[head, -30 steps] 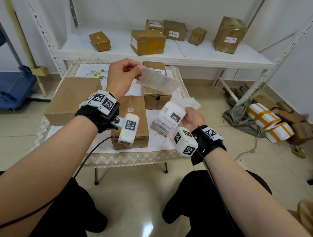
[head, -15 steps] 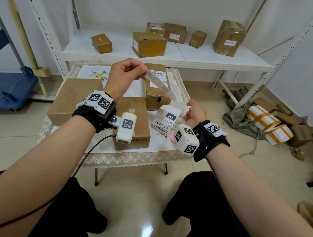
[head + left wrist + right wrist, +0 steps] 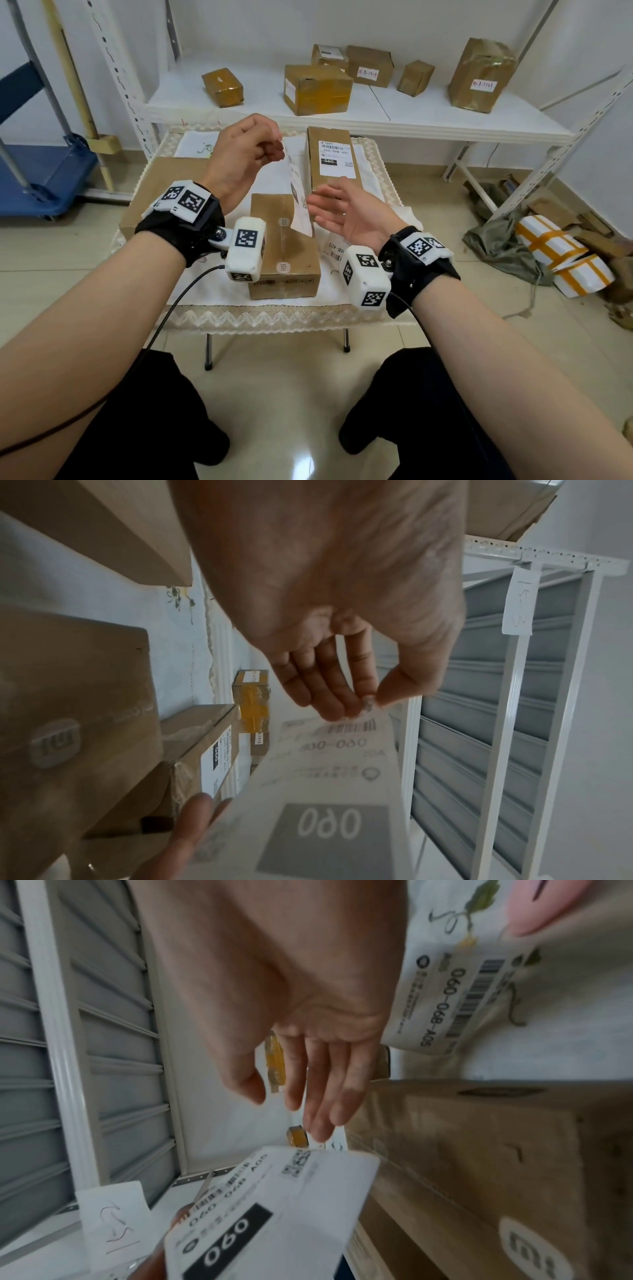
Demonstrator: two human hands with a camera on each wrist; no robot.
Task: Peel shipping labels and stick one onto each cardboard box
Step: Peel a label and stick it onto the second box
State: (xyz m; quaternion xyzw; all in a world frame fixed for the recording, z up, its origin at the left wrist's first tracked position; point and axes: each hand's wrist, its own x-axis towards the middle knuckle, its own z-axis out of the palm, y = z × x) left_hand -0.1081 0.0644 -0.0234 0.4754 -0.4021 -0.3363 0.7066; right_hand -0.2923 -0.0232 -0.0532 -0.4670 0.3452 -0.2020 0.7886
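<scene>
Aloft, label [image 3: 297, 192] in left-hand [image 3: 245, 156] pinch

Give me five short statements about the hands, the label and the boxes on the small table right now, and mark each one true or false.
1. The left hand pinches the peeled label by its top edge. True.
2. The right hand grips the label's lower end. False: its fingers are straight and hold nothing, beside the hanging label.
3. The narrow box at the back of the table already carries a label. True.
4. The box with the logo in front also carries a shipping label on top. False: its top is bare cardboard.
5. The label is pressed flat onto a box. False: it hangs in the air from the left hand.
</scene>
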